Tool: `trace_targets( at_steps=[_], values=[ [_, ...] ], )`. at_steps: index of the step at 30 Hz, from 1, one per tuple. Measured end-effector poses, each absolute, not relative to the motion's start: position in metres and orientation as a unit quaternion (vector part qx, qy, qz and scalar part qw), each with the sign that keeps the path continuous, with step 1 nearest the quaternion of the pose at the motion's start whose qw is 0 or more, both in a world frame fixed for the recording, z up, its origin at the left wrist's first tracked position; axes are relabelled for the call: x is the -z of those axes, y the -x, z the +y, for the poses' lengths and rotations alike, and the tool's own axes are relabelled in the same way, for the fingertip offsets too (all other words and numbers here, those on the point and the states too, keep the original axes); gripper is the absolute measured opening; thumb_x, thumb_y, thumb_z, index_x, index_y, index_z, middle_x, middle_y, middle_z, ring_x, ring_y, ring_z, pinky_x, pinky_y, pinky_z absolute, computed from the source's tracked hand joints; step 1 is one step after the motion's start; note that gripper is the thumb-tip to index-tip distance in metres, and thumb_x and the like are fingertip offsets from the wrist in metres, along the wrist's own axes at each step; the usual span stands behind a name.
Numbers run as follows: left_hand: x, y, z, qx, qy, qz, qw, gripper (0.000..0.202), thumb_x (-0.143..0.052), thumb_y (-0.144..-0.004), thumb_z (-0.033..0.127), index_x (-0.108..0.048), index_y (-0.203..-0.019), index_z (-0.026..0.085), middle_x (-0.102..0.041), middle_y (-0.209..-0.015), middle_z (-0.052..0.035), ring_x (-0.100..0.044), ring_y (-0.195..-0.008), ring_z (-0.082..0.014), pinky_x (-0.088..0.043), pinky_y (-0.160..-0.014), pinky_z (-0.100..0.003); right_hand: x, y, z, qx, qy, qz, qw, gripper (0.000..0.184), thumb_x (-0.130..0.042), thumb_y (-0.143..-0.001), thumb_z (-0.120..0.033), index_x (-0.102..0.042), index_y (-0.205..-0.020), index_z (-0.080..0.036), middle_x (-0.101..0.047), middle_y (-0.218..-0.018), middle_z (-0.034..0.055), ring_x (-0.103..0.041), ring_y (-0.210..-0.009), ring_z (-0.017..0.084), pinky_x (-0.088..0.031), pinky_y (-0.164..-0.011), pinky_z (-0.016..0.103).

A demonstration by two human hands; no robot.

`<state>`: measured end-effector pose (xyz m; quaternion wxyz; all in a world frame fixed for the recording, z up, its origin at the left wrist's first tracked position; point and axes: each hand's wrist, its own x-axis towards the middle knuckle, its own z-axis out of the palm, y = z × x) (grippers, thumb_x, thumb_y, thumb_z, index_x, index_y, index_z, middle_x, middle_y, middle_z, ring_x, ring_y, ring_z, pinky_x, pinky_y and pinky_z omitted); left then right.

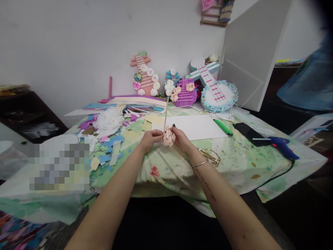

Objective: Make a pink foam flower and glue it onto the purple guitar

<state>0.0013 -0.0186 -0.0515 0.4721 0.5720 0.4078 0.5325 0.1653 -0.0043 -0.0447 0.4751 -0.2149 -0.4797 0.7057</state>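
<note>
A pale pink paper flower [169, 137] with cut petals is held between my two hands, just over the front part of the table. Out of it a thin wooden stick [165, 116] rises, nearly upright. My left hand [151, 139] pinches at the flower's left side, close to the foot of the stick. On the opposite side, my right hand [181, 138] has its thumb and fingers closed at the petals. Gold-handled scissors [212, 157] lie beside my right wrist, partly hidden by it. Behind the flower lies a white sheet [199, 126].
A green cutter or marker [223, 127], a black phone [251, 133] and a corded blue glue gun [282, 146] lie to the right. Paper scraps [105, 158] and white shredded strands [108, 119] cover the left. Decorated paper guitars [215, 93] lean at the back wall.
</note>
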Motion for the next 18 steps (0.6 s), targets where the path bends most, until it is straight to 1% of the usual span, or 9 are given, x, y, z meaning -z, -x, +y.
trace_targets(
  at_steps=[4,9,15,18],
  values=[
    [0.0482,-0.0032,-0.0215,-0.532,-0.573,0.401,0.477,0.021,-0.078,-0.054,0.029,-0.069,-0.066,0.013,-0.067,-0.076,-0.0047,-0.058,-0.071,-0.0153,-0.043,-0.072,-0.029,0.0456,-0.1657,-0.0047,-0.706,0.214,-0.483,0.471,0.04,-0.06,-0.075,-0.053,-0.06,-0.07,-0.014,-0.061,-0.061,0.0007,-0.053,-0.055,0.011,-0.04,-0.055,0.023],
    [0.044,-0.0052,-0.0239,-0.533,-0.568,0.4,0.483,0.022,-0.079,-0.053,0.029,-0.069,-0.065,0.013,-0.067,-0.074,-0.0047,-0.058,-0.069,-0.0153,-0.044,-0.072,-0.029,0.0451,-0.1659,-0.0044,-0.708,0.212,-0.483,0.47,0.039,-0.059,-0.075,-0.053,-0.06,-0.069,-0.014,-0.06,-0.06,0.0006,-0.053,-0.055,0.011,-0.041,-0.055,0.023],
    [0.0427,-0.0043,-0.0239,-0.519,-0.565,0.392,0.508,0.023,-0.078,-0.055,0.028,-0.071,-0.071,0.013,-0.068,-0.073,-0.0043,-0.059,-0.067,-0.0146,-0.044,-0.071,-0.029,0.0415,-0.1667,-0.0058,-0.721,0.199,-0.477,0.461,0.041,-0.055,-0.078,-0.055,-0.06,-0.07,-0.015,-0.057,-0.057,-0.0003,-0.051,-0.052,0.011,-0.041,-0.055,0.024],
    [0.042,-0.0041,-0.0242,-0.518,-0.564,0.393,0.509,0.022,-0.078,-0.054,0.027,-0.071,-0.07,0.014,-0.067,-0.072,-0.0032,-0.058,-0.066,-0.0141,-0.044,-0.072,-0.028,0.0409,-0.1677,-0.0057,-0.729,0.195,-0.475,0.453,0.043,-0.054,-0.078,-0.057,-0.06,-0.069,-0.015,-0.058,-0.059,0.0004,-0.052,-0.052,0.011,-0.041,-0.055,0.025]
  ],
)
